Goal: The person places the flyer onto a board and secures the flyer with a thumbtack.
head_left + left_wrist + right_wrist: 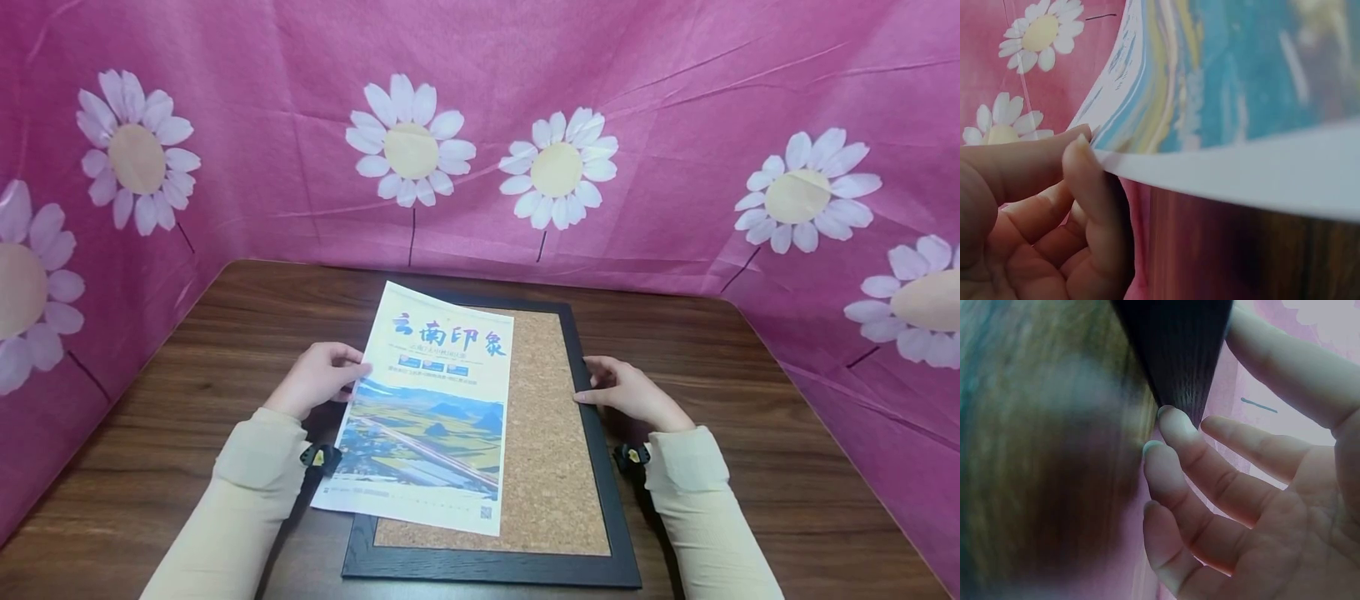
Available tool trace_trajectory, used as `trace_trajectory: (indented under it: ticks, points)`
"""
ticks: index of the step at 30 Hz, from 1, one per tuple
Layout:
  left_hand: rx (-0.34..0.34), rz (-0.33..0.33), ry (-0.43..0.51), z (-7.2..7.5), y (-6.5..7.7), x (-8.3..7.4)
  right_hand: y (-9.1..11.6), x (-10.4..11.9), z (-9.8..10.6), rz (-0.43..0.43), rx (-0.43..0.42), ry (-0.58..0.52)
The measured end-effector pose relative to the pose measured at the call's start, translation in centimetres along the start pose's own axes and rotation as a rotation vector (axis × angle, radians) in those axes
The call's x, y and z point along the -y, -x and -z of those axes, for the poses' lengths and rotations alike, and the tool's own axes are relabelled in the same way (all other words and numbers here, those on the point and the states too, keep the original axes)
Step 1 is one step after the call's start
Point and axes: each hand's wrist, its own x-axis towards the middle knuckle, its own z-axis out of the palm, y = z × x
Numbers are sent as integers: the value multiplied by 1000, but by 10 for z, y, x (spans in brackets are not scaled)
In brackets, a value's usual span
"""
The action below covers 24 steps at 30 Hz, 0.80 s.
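The left hand (318, 379) pinches the left edge of the poster (427, 408), which lies skewed over the cork board (555, 433) on the tabletop (225, 333). The right hand (630, 392) seems to grip the board's black frame (596, 433). The thin paper could crease or slide further askew, since only one edge is held.

A framed cork board (551, 433) lies flat at the centre of the worktop (750, 467), with a poster (423, 408) resting on its left half and overhanging its left edge. The left hand (318, 379) holds the poster's left edge; the right hand (630, 392) touches the board's right frame. A cloth backdrop (480, 125) stands behind and along both sides of the worktop.
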Motion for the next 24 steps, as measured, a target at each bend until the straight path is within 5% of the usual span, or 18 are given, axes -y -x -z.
trace_trajectory:
  ticks: [11, 24]
  points:
    - [-11, -2, 36, -11, -4, -1, 0, 0, 3, -3, -12, 14]
    - [50, -3, 38, -12, -10, -5, 0, -1, -2, -10, -12, -17]
